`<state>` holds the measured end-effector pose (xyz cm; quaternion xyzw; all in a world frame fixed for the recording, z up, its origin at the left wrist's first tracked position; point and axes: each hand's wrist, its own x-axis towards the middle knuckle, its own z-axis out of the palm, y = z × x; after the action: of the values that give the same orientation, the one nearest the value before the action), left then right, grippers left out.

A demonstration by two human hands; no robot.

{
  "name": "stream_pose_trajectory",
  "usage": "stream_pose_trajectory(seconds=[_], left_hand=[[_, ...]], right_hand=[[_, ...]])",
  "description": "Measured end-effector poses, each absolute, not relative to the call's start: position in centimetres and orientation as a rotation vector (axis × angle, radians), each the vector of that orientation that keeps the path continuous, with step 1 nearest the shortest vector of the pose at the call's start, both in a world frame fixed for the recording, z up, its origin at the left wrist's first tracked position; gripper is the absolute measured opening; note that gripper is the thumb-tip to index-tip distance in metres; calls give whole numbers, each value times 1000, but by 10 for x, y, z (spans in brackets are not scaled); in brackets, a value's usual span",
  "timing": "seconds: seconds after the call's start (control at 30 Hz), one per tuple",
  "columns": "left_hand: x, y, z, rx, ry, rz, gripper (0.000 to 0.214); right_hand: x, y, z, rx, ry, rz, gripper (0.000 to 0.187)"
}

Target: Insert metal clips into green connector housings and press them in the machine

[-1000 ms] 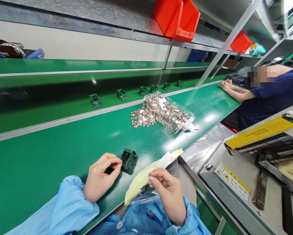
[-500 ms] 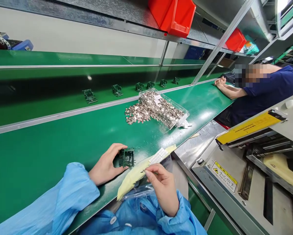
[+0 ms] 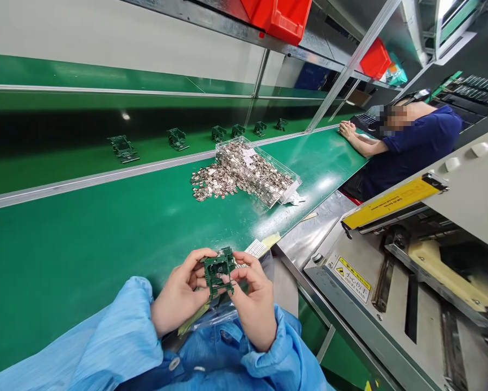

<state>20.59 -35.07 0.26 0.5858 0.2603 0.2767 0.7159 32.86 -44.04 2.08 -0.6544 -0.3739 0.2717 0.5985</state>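
Note:
A small green circuit-board assembly [image 3: 220, 267], with upright pieces and an opening in its middle, is held up close to the table's near edge. My left hand [image 3: 178, 298] grips its left side between thumb and fingers. On the opposite side, the thumb and fingers of my right hand [image 3: 255, 298] close on the same assembly. Whether a small part sits under the right fingertips is hidden. Just behind the right hand lie a white gridded sheet [image 3: 255, 248] and a yellow strip [image 3: 272, 240], partly covered by the hands.
A clear tray [image 3: 289, 191] of small silvery metal pieces lies on the green table, with a loose heap [image 3: 215, 183] beside it. Several similar assemblies [image 3: 177, 139] line the back. At right are a machine [image 3: 329, 266] and a seated person [image 3: 423, 144].
The assembly has been lifted off the table by my left hand. My right hand, earlier pinching a small dark piece above the yellow strip, has moved left and up onto the assembly. The view has shifted.

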Motion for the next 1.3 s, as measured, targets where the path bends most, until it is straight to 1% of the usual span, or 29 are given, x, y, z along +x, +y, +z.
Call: stream_pose_trajectory(seconds=[0.17,0.3,0.4,0.6,0.73,1.07,1.3], left_hand=[[201,-351,-3,1387,530,592,41],[198,-351,-5,1459,508,608,29],[198,-353,-4,1472,510,643,25],[197,-358,0,1423,556,684,25],[197,-359,1,1417,570,666,27],[198,-367,7,1434,646,657,25],[196,-379,11,1438,680,575,25]], right_hand=[[328,-439,20,-1574,-877,609,12],[325,-440,18,-1606,-895,560,15],[322,-441,17,-1611,-897,548,16],[316,-442,18,-1489,-779,675,11],[315,-442,18,-1389,-659,785,17],[310,-442,14,-1272,-489,831,26],[303,-455,5,-1211,-359,845,27]])
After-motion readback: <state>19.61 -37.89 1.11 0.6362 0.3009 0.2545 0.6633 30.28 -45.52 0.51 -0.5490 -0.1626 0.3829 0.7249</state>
